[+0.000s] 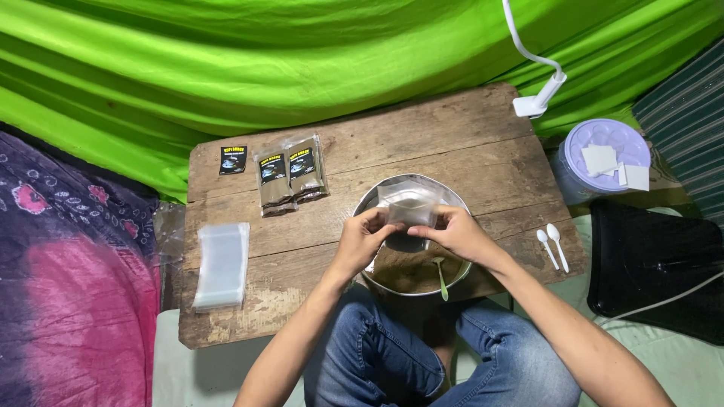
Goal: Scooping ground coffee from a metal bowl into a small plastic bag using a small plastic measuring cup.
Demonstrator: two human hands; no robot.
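Both of my hands hold a small clear plastic pouch (pixel 409 203) upright over a round metal bowl (pixel 375 197) of brown powder. My left hand (pixel 364 235) pinches the pouch's left edge and my right hand (pixel 456 232) pinches its right edge. The pouch looks open at the top, and I cannot tell how much powder is in it. A green spoon (pixel 441 277) rests in the powder (pixel 403 273) at the bowl's near side. The bowl sits on a low worn wooden board (pixel 452 143) above my knees.
A stack of empty clear pouches (pixel 222 264) lies at the board's left. Filled brown packets with black labels (pixel 290 175) and a loose black label (pixel 233 159) sit at the back left. Two white spoons (pixel 552 243) lie at the right edge. A lilac-lidded tub (pixel 603 154) and black tray (pixel 652 260) stand further right.
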